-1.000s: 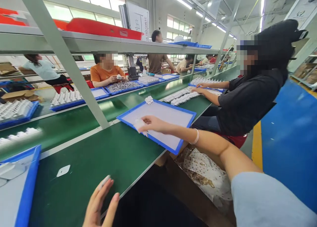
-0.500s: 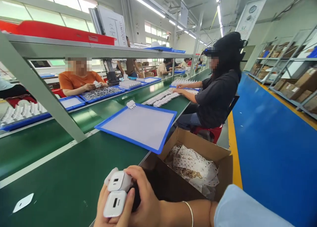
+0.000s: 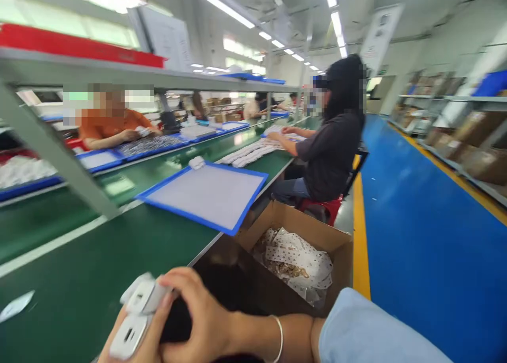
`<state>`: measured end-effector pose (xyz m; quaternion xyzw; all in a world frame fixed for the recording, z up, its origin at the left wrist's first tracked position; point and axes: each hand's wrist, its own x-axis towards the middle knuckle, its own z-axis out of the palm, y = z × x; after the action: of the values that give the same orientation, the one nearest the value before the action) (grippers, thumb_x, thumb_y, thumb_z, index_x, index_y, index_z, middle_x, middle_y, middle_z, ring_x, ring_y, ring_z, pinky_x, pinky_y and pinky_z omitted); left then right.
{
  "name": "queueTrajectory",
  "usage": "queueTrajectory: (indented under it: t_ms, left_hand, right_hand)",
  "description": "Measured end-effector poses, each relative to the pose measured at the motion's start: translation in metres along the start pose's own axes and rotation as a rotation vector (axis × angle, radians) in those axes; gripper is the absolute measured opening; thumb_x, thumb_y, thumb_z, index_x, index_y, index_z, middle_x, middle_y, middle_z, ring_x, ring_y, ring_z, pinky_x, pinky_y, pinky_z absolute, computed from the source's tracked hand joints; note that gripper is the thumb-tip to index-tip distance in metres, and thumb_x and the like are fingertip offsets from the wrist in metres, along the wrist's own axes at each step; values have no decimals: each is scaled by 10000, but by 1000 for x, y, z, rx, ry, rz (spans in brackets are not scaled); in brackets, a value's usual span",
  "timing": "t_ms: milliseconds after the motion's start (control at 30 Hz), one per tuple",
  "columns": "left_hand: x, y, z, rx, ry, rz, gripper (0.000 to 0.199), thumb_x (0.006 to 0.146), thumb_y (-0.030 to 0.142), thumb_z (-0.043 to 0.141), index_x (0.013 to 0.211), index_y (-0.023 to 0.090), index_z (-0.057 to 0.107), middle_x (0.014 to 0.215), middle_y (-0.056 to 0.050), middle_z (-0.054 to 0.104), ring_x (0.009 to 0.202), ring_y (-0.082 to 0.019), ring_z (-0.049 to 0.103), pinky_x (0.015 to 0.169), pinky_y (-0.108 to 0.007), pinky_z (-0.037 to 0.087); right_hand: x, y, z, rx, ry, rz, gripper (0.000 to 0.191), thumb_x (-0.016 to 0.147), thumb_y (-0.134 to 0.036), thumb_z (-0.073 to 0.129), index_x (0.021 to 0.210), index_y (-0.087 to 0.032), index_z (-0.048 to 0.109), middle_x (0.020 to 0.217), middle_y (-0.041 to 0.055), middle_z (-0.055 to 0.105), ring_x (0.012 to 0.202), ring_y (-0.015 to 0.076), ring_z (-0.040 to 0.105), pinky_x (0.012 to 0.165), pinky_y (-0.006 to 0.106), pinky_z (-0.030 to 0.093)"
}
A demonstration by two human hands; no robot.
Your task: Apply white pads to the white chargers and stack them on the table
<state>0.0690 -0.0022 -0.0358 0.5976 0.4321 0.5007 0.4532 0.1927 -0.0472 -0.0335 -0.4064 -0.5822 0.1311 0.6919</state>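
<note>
Two white USB charger bodies, an upper one (image 3: pixel 146 295) and a lower one (image 3: pixel 129 335), are stacked together in my hands at the lower left, their port ends facing the camera. Another white piece (image 3: pixel 132 286) shows behind the upper one. My right hand (image 3: pixel 202 310) closes around them from the right, thumb and index finger pressing on their sides. Fingers of my left hand (image 3: pixel 109 342) wrap them from the left and below, partly cut off by the frame. On the green bench, a flat white piece (image 3: pixel 16 306) lies to the left.
Ahead, a blue-rimmed tray (image 3: pixel 186 215) bears a small white cluster (image 3: pixel 197 163) at its far edge. Right of the bench, a cardboard box (image 3: pixel 340 257) holds printed plastic bags. A co-worker in dark clothes (image 3: pixel 328 152) sits beyond; another in orange (image 3: pixel 103 123) sits across.
The view has swung slightly, blurring the picture. My hands and the chargers appear lower and farther left, while both hands keep hold of them.
</note>
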Motion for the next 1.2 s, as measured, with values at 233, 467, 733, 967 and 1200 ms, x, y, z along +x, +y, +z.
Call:
queueTrajectory:
  t_ms: [233, 467, 733, 967, 1200]
  left_hand:
    - [-23, 56, -23, -201, -21, 121, 449, 687, 292, 894, 1107, 197, 768, 1248, -95, 734, 1165, -274, 689, 1087, -410, 525]
    - [-46, 70, -44, -167, -74, 223, 442, 709, 228, 890, 1135, 237, 774, 1333, -103, 692, 1246, -272, 651, 1100, -409, 507]
    - [-42, 66, -44, -224, -203, 192, 590, 657, 232, 930, 1217, 255, 744, 1407, -122, 645, 1365, -311, 564, 1157, -471, 453]
    - [-43, 60, -44, -296, -249, 81, 475, 660, 209, 917, 1115, 242, 785, 1328, -101, 696, 1276, -275, 624, 1106, -397, 480]
    - [-37, 51, -47, -526, -328, -223, 493, 570, 316, 942, 1019, 172, 799, 1021, -70, 755, 888, -211, 679, 766, -286, 536]
  right_hand:
    - [6, -21, -2, 463, -249, 317, 337, 799, -270, 791, 1109, -288, 661, 1249, 72, 581, 1203, 217, 598, 942, 355, 579]
    - [-1, -32, -1, 672, -341, 412, 237, 815, -257, 822, 1014, -321, 712, 1312, 45, 661, 1252, 250, 623, 971, 438, 584]
    - [-3, -24, -11, 751, -258, 656, 215, 735, -324, 893, 903, -323, 759, 984, -5, 773, 881, 188, 723, 716, 307, 622]
    - [5, -21, -12, 695, -348, 832, 311, 671, -403, 921, 885, -273, 736, 996, 28, 699, 891, 184, 664, 656, 264, 572]
    - [9, -23, -12, 461, -257, 553, 280, 798, -421, 826, 960, -269, 656, 938, 30, 621, 861, 169, 613, 561, 225, 531]
